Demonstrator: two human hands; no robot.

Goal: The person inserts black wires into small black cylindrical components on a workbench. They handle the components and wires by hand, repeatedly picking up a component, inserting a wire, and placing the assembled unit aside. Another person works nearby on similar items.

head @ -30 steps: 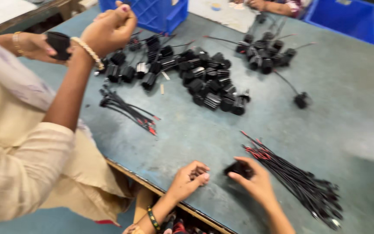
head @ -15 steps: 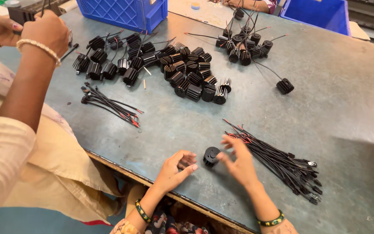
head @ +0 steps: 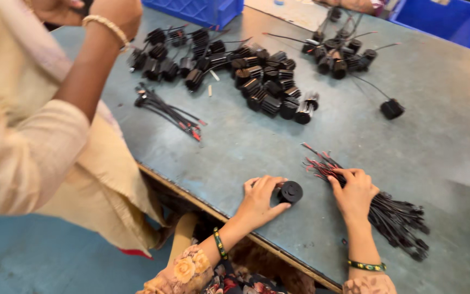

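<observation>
My left hand [head: 261,199] rests on the grey-blue table [head: 257,147] near its front edge and holds a small round black part [head: 290,191] against the surface. My right hand [head: 354,190] lies just to the right with its fingers spread on the near end of a bundle of thin black wires with red tips [head: 379,209]. Whether the right fingers pinch a wire I cannot tell.
A heap of black ribbed parts [head: 257,81] covers the table's middle, a second cluster [head: 341,57] lies farther back, and one loose part [head: 392,108] sits right. A small wire bundle [head: 169,111] lies left. A co-worker in beige [head: 44,136] stands left; blue crates [head: 202,8] stand behind.
My left hand has set the round black part down on the table and covers it. My right hand has moved from that part onto the wire bundle. The co-worker's raised arm shifted.
</observation>
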